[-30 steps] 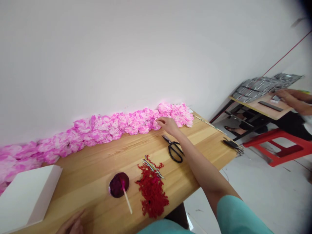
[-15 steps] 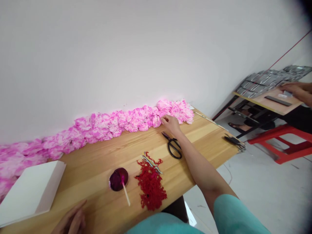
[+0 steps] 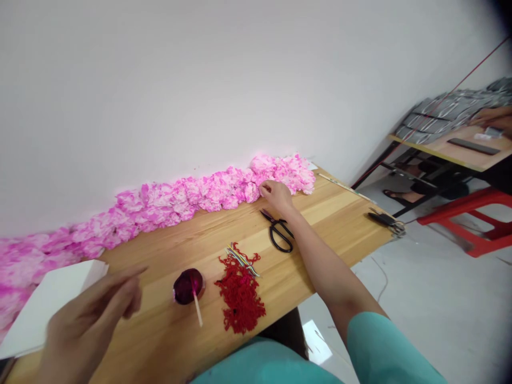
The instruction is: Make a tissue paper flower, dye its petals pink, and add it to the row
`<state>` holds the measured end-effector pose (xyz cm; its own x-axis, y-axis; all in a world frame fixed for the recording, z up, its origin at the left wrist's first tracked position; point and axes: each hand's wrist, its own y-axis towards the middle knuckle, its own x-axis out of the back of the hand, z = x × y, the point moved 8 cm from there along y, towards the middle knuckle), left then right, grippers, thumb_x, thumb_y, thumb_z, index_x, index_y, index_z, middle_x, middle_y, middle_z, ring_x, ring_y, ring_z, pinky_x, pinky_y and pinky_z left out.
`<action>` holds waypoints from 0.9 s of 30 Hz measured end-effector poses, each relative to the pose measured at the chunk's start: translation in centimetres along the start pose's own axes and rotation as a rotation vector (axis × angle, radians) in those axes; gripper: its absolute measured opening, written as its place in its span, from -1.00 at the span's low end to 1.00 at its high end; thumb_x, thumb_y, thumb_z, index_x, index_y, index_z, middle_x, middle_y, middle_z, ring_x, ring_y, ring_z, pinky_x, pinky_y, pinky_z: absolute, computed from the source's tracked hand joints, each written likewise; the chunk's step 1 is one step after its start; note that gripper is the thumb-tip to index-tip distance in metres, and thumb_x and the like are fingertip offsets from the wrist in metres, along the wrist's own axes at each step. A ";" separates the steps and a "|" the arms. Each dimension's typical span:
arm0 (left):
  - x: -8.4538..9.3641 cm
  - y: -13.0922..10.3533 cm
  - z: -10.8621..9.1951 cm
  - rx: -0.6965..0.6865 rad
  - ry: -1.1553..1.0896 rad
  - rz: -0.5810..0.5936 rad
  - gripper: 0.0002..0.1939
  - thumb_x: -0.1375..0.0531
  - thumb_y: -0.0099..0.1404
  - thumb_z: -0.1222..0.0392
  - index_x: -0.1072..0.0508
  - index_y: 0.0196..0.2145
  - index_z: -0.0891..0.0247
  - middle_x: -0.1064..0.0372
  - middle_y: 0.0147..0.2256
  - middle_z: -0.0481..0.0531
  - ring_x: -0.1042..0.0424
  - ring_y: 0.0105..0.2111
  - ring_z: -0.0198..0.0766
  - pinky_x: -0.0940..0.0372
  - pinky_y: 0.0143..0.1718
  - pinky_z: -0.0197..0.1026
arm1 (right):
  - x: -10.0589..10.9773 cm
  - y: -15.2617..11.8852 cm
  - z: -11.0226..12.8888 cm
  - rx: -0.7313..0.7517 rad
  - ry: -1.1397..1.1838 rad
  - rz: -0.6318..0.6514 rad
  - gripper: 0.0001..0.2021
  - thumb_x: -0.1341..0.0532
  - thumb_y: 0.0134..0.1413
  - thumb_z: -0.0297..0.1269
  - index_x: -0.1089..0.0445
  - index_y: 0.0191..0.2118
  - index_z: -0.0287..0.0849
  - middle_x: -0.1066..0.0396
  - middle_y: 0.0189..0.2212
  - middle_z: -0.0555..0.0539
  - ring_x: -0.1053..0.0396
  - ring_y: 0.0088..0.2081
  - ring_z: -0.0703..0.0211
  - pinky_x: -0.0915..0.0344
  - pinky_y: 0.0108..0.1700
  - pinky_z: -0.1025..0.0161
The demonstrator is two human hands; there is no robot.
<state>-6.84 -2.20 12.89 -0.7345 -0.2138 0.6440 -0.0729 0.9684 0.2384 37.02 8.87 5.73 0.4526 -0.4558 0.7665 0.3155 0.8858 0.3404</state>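
Note:
My right hand reaches over the table with thumb and index finger pinched at a small pink flower on the edge of a long row of pink and white flowers. Over the table's left part, my left hand hovers with its index finger stretched out and nothing in it. Between the hands lie a dish of dark purple liquid with a pale stick in it, and a heap of red curly strands with thin coloured wires on top. Black-handled scissors lie below my right wrist.
A white stack of paper is at the left. Another black tool lies at the table's right edge. Beyond stand a red stool and a second table, where a person's hand shows.
My left hand has risen from the bottom edge and come further into view over the table. My right hand stays at the small flower. The view has shifted slightly.

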 end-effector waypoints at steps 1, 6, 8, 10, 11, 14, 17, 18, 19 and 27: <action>-1.8 1.1 -2.5 -0.050 0.021 0.138 -0.59 -0.17 0.20 -0.21 -0.63 -0.24 0.09 -0.31 -0.61 -0.14 -0.29 -0.58 -0.32 -0.24 -0.53 -0.30 | -0.1 0.0 0.0 0.004 -0.004 0.007 -0.80 -0.14 0.16 -0.29 -0.53 -0.34 -0.10 -0.54 -0.38 -0.01 -0.39 -0.35 0.16 -0.07 -0.38 0.28; -13.0 5.8 -11.8 -0.455 0.256 0.535 -0.56 -0.02 0.35 -0.01 -0.58 -0.07 0.23 -0.51 -0.42 -0.02 -0.42 -0.42 -0.29 -0.25 -0.35 -0.30 | -0.8 -0.1 -0.2 -0.001 -0.026 0.023 -0.79 -0.17 0.17 -0.29 -0.51 -0.12 -0.06 -0.57 -0.27 0.00 -0.43 -0.27 0.14 -0.13 -0.33 0.29; -17.4 7.4 -13.5 -0.560 0.386 0.577 -0.59 -0.02 0.38 0.05 -0.55 0.01 0.19 -0.55 -0.33 0.02 -0.47 -0.31 -0.23 -0.28 -0.25 -0.25 | -1.1 -0.2 -0.2 -0.004 -0.050 0.029 -0.78 -0.17 0.17 -0.32 -0.48 -0.09 -0.05 -0.57 -0.26 0.00 -0.44 -0.27 0.14 -0.12 -0.34 0.29; -21.2 8.5 -14.7 -0.634 0.477 0.609 -0.62 -0.03 0.39 0.09 -0.54 0.02 0.16 -0.57 -0.23 0.05 -0.49 -0.21 -0.16 -0.29 -0.19 -0.21 | -1.3 -0.2 -0.1 -0.002 -0.077 0.034 -0.79 -0.17 0.18 -0.32 -0.47 -0.10 -0.05 -0.57 -0.26 0.00 -0.43 -0.30 0.14 -0.10 -0.36 0.29; -22.6 9.0 -15.3 -0.677 0.511 0.605 -0.62 -0.04 0.39 0.11 -0.53 0.03 0.16 -0.57 -0.19 0.07 -0.50 -0.17 -0.13 -0.30 -0.16 -0.19 | -1.3 -0.2 0.0 0.001 -0.089 0.037 -0.81 -0.17 0.19 -0.31 -0.46 -0.11 -0.05 -0.57 -0.26 0.00 -0.43 -0.31 0.14 -0.10 -0.36 0.28; -25.6 10.5 -16.4 -0.723 0.586 0.589 -0.61 -0.02 0.41 0.12 -0.50 0.08 0.17 -0.56 -0.13 0.12 -0.50 -0.09 -0.08 -0.31 -0.11 -0.15 | -1.2 -0.3 0.3 0.015 -0.125 0.052 -0.83 -0.14 0.25 -0.28 -0.45 -0.12 -0.08 -0.57 -0.25 -0.04 -0.44 -0.28 0.13 -0.12 -0.34 0.28; -27.5 12.1 -16.9 -0.716 0.625 0.604 -0.59 -0.02 0.40 0.13 -0.47 0.12 0.17 -0.53 -0.03 0.12 -0.48 -0.03 -0.07 -0.32 -0.08 -0.15 | -0.9 -0.3 0.3 0.015 -0.171 0.063 -0.80 -0.09 0.31 -0.24 -0.44 -0.10 -0.09 -0.57 -0.22 -0.08 -0.46 -0.24 0.09 -0.13 -0.33 0.26; -27.9 12.5 -17.0 -0.715 0.631 0.617 -0.59 -0.03 0.39 0.14 -0.47 0.12 0.17 -0.52 0.00 0.11 -0.47 -0.01 -0.07 -0.31 -0.08 -0.16 | -0.8 -0.3 0.2 0.011 -0.188 0.066 -0.79 -0.08 0.32 -0.22 -0.44 -0.10 -0.09 -0.57 -0.22 -0.09 -0.46 -0.23 0.07 -0.14 -0.34 0.26; -28.3 12.8 -17.2 -0.711 0.633 0.630 -0.59 -0.04 0.38 0.15 -0.47 0.12 0.17 -0.51 0.03 0.10 -0.46 0.00 -0.08 -0.31 -0.08 -0.18 | -0.8 -0.3 0.1 0.006 -0.204 0.067 -0.77 -0.07 0.33 -0.21 -0.45 -0.09 -0.10 -0.57 -0.21 -0.11 -0.46 -0.23 0.07 -0.14 -0.34 0.26; -25.7 14.5 -17.1 -0.655 0.582 0.591 -0.61 -0.05 0.38 0.10 -0.51 0.06 0.20 -0.56 -0.11 0.08 -0.48 -0.11 -0.16 -0.30 -0.17 -0.24 | -1.3 -0.3 0.9 0.040 -0.225 0.086 -0.71 -0.04 0.34 -0.22 -0.49 -0.19 -0.14 -0.56 -0.25 -0.16 -0.44 -0.25 0.06 -0.15 -0.32 0.26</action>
<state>22.52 15.18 12.22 -0.0846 0.0728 0.9938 0.6965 0.7175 0.0067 35.60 9.23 5.10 0.2778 -0.3511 0.8942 0.2483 0.9254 0.2863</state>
